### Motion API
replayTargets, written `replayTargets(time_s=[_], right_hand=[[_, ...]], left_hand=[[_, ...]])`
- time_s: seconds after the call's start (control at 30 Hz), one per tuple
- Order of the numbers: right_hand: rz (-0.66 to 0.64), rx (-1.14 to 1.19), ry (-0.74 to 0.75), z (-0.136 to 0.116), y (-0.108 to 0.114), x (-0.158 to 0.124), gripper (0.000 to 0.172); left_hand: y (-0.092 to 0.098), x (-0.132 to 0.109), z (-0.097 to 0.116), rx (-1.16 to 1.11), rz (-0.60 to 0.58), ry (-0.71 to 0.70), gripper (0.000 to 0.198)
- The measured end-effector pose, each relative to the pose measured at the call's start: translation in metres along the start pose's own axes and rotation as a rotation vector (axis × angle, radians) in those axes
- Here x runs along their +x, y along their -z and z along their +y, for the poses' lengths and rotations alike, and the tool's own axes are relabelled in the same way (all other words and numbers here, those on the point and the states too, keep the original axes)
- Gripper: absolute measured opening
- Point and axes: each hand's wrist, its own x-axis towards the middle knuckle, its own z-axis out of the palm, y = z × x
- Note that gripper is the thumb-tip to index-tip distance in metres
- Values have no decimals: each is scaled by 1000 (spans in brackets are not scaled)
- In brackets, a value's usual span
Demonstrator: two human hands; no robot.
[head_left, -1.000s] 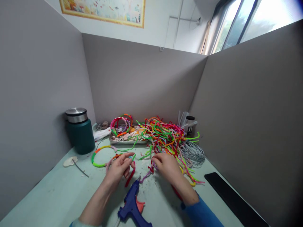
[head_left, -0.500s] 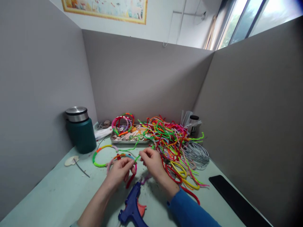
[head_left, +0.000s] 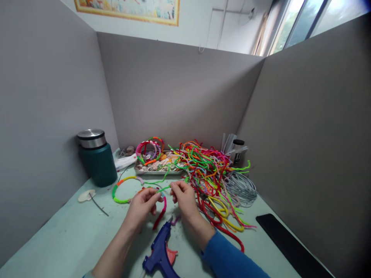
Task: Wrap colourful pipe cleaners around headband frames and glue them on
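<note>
Between my hands a short green pipe cleaner (head_left: 164,189) is stretched. My left hand (head_left: 144,203) pinches one end of it, and my right hand (head_left: 183,195) pinches the other. Partly behind my left hand is a wrapped ring whose pink and dark red end (head_left: 160,214) shows beneath the fingers; whether that hand also grips it I cannot tell. A second ring (head_left: 118,189), wrapped in green, orange and yellow, lies on the table left of my hands. Below them rests a blue hot glue gun (head_left: 162,247) with a red trigger, its nozzle pointing away from me.
A tangled heap of colourful pipe cleaners (head_left: 203,164) and a grey wire coil (head_left: 241,189) lie at right. Behind stands a metal tray (head_left: 159,173) of buttons with finished rings on it. A green flask (head_left: 98,162) is at left, a black strip (head_left: 290,243) at right.
My left hand has moved slightly left, away from my right hand, and more of the green pipe cleaner now shows between them. The camera view has shifted a little.
</note>
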Motion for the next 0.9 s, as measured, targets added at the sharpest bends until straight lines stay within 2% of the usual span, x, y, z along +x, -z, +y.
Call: replayTargets(time_s=[0.1, 0.27, 0.37, 0.5, 0.57, 0.63, 0.77, 0.9], right_hand=[[2, 30, -24, -2, -1, -1, 24], [-115, 37, -95, -3, -4, -7, 21], [-168, 7, -124, -1, -6, -9, 21], [-189, -101, -102, 4, -4, -7, 17], [-174, -200, 9, 4, -2, -5, 15], [-173, -308, 193, 0, 2, -4, 15], [-307, -552, 551, -12, 8, -8, 21], [-342, -866, 705, -18, 13, -9, 18]], left_hand=[[0, -2, 5, -97, 48, 18, 32], [1, -2, 3, -342, 104, 32, 29], [1, -1, 1, -487, 68, 51, 28], [1, -1, 1, -522, 8, 61, 28], [1, -1, 1, -493, -9, 47, 27], [1, -2, 1, -430, -58, 38, 27], [1, -3, -1, -297, -164, 37, 30], [0, -3, -2, -184, -148, 38, 31]])
